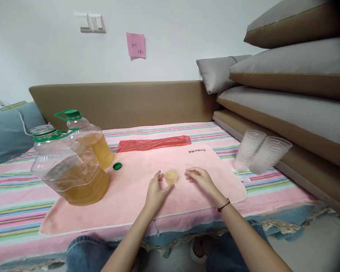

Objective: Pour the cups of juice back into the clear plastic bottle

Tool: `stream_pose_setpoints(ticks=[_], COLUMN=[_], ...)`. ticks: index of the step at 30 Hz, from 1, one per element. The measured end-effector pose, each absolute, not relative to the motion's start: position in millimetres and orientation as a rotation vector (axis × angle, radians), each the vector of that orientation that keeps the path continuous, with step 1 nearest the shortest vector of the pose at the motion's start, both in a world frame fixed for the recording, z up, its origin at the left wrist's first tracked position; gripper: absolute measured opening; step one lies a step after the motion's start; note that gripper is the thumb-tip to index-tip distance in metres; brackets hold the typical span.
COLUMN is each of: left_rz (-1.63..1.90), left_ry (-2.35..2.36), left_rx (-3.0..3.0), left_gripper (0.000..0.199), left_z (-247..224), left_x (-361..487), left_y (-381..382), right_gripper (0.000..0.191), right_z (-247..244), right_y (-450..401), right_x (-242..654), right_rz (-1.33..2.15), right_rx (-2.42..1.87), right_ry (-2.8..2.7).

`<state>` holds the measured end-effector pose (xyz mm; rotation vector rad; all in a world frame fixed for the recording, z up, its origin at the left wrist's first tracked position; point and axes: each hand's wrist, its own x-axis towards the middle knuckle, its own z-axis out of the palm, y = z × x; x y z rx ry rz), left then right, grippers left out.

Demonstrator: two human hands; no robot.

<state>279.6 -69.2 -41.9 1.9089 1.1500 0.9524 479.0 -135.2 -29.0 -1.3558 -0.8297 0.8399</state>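
Observation:
A small clear cup (171, 177) with pale yellow liquid stands on the pink mat (130, 196). Close to its left side is my left hand (156, 190), thumb and fingers apart, the thumb near the cup's base. To the right of the cup, with a gap between, my right hand (200, 178) has its fingers loosely extended and holds nothing. At the left stands a large uncapped bottle (79, 181) of amber liquid, and behind it another bottle (100, 149) with a green cap. A loose green cap (117, 166) lies on the mat.
Two stacks of clear cups (249, 149) lean at the right beside stacked cushions (289, 102). A red plastic bag (154, 143) lies along the mat's back edge. A striped cloth (19, 189) lies under the mat. A pink note (136, 45) hangs on the wall.

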Motion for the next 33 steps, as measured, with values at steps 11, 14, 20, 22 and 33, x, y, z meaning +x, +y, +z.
stream_pose_setpoints(ticks=[11,14,20,22,33], left_rz=[1.001,1.003,0.934,0.914,0.815], left_ry=[1.017,1.000,0.953,0.951,0.972], left_rx=[1.759,1.732,1.737,1.759,1.893], left_gripper=[0.047,0.047,0.048,0.047,0.052], left_z=[-38.1,-31.8,-20.5,-19.1,-15.3], left_x=[319.7,346.4,422.8,449.4,569.6], left_y=[-51.7,-41.9,-5.4,7.1,53.2], right_gripper=[0.035,0.029,0.047,0.053,0.061], right_z=[-6.1,3.9,11.3,11.7,23.9], right_y=[-139.5,-147.5,-173.3,-178.2,-177.9], right_x=[467.8,482.7,501.7,502.0,494.2], right_rz=[1.105,0.909,0.524,0.520,0.659], right_rx=[-1.233,-1.435,-2.136,-2.270,-2.388], right_ry=[-0.739,-0.829,-1.261,-1.358,-1.358])
